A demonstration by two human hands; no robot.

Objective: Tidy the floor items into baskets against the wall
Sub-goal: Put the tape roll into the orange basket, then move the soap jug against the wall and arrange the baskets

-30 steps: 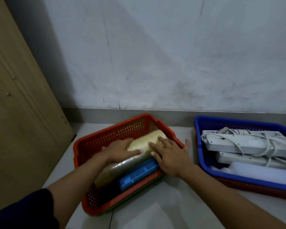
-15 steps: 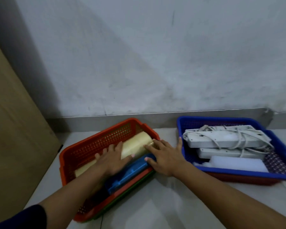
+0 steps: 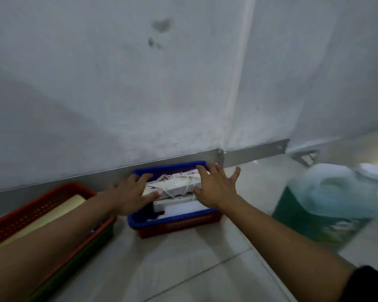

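Note:
A blue basket (image 3: pixel 140 221) stacked in a red one sits against the wall's baseboard, holding white power strips (image 3: pixel 175 187) with wound cords. My left hand (image 3: pixel 132 194) hovers over its left side, fingers spread, holding nothing. My right hand (image 3: pixel 216 188) is spread over the basket's right side, fingers near the far rim. At the left a red basket (image 3: pixel 31 205) nested in a green one holds a pale yellow roll (image 3: pixel 50 216); my left forearm crosses over it.
A blurred green bin lined with a pale plastic bag (image 3: pixel 327 203) stands on the floor to the right. A metal baseboard (image 3: pixel 253 152) runs along the grey wall, which turns a corner at the right. Tiled floor lies in front of the baskets.
Both hands left the red basket and its roll and moved right over the blue basket. The view swung to the right, bringing the green bin into sight.

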